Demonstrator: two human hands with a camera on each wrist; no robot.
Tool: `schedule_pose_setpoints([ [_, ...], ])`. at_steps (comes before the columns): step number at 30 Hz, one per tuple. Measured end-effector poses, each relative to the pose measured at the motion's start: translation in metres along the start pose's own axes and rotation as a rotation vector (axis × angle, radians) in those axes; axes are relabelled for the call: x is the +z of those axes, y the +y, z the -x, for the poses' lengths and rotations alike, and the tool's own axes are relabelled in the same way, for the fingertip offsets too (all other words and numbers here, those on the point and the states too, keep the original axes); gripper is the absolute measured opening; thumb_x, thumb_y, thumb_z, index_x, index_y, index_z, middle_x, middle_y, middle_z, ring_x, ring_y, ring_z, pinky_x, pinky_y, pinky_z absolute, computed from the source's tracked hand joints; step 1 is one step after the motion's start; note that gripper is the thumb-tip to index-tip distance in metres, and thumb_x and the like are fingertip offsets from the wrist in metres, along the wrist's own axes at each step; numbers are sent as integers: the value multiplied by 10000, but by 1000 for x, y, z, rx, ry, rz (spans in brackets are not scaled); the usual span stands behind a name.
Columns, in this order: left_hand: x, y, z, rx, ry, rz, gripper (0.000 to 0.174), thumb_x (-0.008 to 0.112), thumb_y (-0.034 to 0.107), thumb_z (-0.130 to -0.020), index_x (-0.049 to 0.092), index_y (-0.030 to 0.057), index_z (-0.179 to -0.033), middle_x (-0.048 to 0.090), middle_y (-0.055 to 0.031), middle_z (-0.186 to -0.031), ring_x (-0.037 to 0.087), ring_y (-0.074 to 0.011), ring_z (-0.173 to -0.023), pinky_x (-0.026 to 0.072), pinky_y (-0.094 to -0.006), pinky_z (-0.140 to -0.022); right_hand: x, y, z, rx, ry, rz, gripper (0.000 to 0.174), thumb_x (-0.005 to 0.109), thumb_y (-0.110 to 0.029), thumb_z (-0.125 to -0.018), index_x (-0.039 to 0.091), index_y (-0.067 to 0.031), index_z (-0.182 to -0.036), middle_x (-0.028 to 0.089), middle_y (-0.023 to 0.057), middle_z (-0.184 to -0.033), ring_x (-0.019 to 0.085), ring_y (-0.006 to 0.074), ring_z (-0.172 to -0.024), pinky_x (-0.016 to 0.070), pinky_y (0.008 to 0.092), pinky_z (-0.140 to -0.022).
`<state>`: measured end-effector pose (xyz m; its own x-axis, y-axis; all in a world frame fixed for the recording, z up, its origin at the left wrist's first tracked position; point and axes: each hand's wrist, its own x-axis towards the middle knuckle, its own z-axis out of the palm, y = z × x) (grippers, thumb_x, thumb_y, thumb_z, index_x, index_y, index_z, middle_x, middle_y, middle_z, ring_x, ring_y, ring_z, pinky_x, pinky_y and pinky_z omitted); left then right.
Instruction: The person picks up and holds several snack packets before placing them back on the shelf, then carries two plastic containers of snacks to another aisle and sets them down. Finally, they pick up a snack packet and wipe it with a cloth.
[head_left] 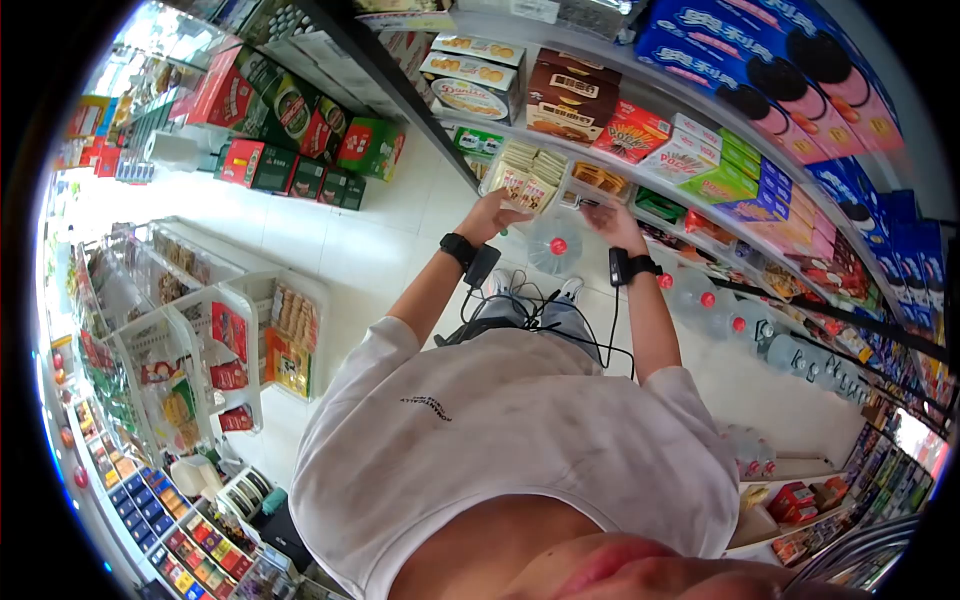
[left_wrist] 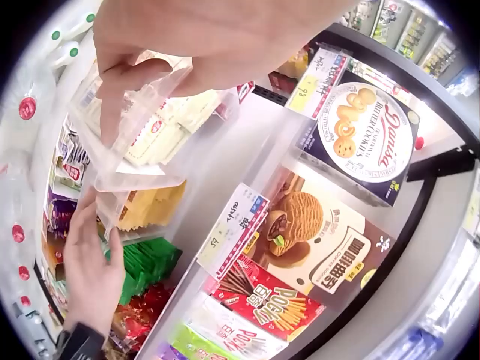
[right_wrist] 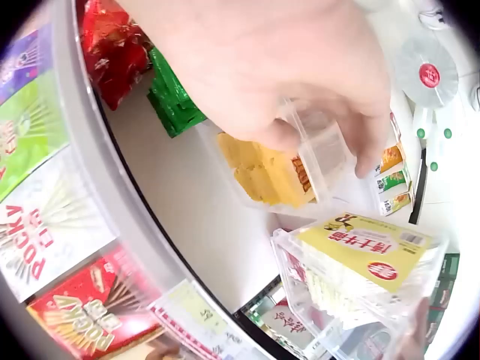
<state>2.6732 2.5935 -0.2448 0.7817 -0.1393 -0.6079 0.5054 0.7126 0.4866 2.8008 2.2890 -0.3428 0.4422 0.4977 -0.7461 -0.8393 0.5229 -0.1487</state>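
My left hand (head_left: 490, 215) pinches the rim of a clear plastic bin (right_wrist: 300, 274) packed with cream-coloured snack packets (left_wrist: 161, 131). In the left wrist view, my thumb and fingers lie on either side of its clear wall. My right hand (head_left: 615, 225) grips the front wall of a second clear bin (right_wrist: 330, 161), which holds yellow snack packets (right_wrist: 259, 172). The two bins are side by side at the front of a low shelf (right_wrist: 172, 202). In the right wrist view, the cream-packet bin is tilted, and only some fingers (right_wrist: 414, 334) of my left hand show.
Green packets (left_wrist: 150, 266) and red packets (left_wrist: 142, 319) lie along the same shelf. Above it are Pocky boxes (left_wrist: 270, 292) and a Danisa cookie box (left_wrist: 360, 135). A large clear bottle with a red cap (head_left: 555, 245) stands on the floor below my hands. Black cables (head_left: 540, 315) hang before my body.
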Motion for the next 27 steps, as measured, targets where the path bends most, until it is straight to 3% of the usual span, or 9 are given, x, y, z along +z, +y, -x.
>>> schedule_pose_setpoints([
  [2,-44,-22,-39,396,-216,-484,279,451,-14,-954,458,-41,-1231,598,-206,-1293,670,-294,-1111,411,-185,-555,2,7,39,13,-94,90,329,563,-202,-979,533,43,-1197,583,254,-1287,576,366,-1198,478,445,-1049],
  [5,-31,-5,-35,500,-269,-912,261,487,-38,-929,449,-52,-1187,573,-243,-1308,674,-285,-1083,408,-188,-543,0,13,97,62,-155,197,339,516,-254,-999,544,11,-1207,577,231,-1331,579,335,-1212,473,417,-1042],
  [8,-39,-4,-64,284,-297,-658,300,458,-38,-925,424,-66,-1221,511,-264,-1351,640,-406,-1110,408,-208,-482,4,21,156,-2,-129,351,374,474,-279,-1017,548,-1,-1255,585,212,-1329,576,312,-1220,469,393,-1046],
  [10,-25,7,-86,-231,10,462,276,422,-23,-935,426,-69,-1206,495,-282,-1337,611,-476,-1141,459,-235,-487,6,28,194,-92,-157,339,379,469,-266,-1021,541,-8,-1289,592,198,-1323,577,300,-1219,464,381,-1051],
  [12,-66,-6,-143,-78,-123,72,253,438,-10,-936,439,-69,-1183,527,-284,-1287,616,-463,-1142,502,-245,-532,11,36,228,-172,-129,335,395,445,-252,-1032,525,-15,-1338,603,176,-1314,574,288,-1221,459,367,-1057],
  [14,-29,8,-116,-62,-162,185,203,442,-55,-935,459,-79,-1136,602,-256,-1136,685,-379,-961,579,-275,-647,9,48,253,-263,-77,360,396,437,-255,-1034,527,-12,-1333,603,181,-1312,576,291,-1220,461,367,-1052],
  [18,-28,10,-141,-14,13,94,424,570,-3,-905,307,-77,-1228,408,-341,-1361,532,-530,-1214,472,-216,-509,12,74,284,-380,-23,409,404,422,-256,-1036,517,-11,-1343,607,185,-1304,596,278,-1193,466,356,-1035],
  [23,-47,10,-168,-49,-20,322,343,618,34,-905,388,-58,-1142,557,-304,-1190,605,-477,-1145,492,-243,-528,23,97,308,-415,65,353,412,439,-271,-1028,522,-15,-1339,619,175,-1288,603,264,-1184,465,342,-1024],
  [27,-51,-3,-171,23,6,185,368,661,101,-891,459,-15,-1177,638,-250,-1173,660,-387,-1095,503,-236,-537,22,105,319,-465,126,376,406,441,-265,-1024,531,-16,-1331,625,165,-1279,605,255,-1178,461,330,-1012],
])
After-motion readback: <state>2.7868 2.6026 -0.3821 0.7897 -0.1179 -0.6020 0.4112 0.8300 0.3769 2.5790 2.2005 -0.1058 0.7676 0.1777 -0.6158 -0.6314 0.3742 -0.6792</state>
